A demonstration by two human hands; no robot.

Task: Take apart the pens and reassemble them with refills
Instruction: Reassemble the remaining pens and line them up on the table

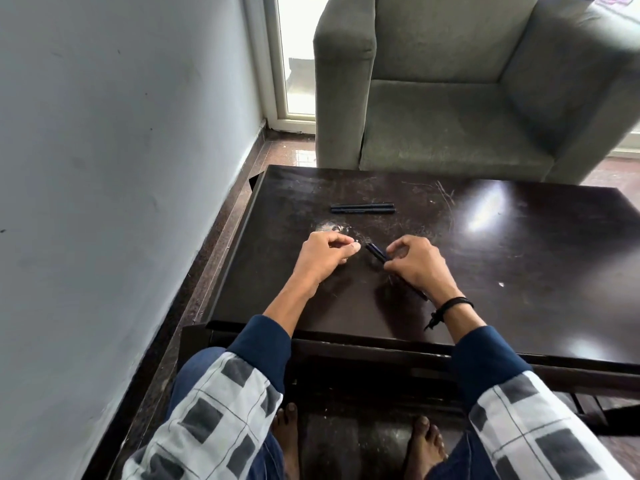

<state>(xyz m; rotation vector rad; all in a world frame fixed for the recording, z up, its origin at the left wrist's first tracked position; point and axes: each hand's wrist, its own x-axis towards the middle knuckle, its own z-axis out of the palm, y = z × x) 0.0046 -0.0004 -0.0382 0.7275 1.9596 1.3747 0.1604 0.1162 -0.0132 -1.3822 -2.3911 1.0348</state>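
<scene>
My right hand [417, 263] grips a dark pen [376, 252] that slants from its tip near the table's middle back under the palm toward my wrist. My left hand [323, 256] is pinched shut a short gap to the left of the pen's tip, with a tiny pale piece at the fingertips that is too small to identify. Two more dark pens [362, 208] lie side by side on the dark wooden table [519, 271], beyond both hands.
A grey armchair [450, 98] stands just past the table's far edge. A pale wall [121, 168] runs along the left side. The table's surface is scratched, with a whitish scuff [330, 227] near my left hand. My bare feet are under the table.
</scene>
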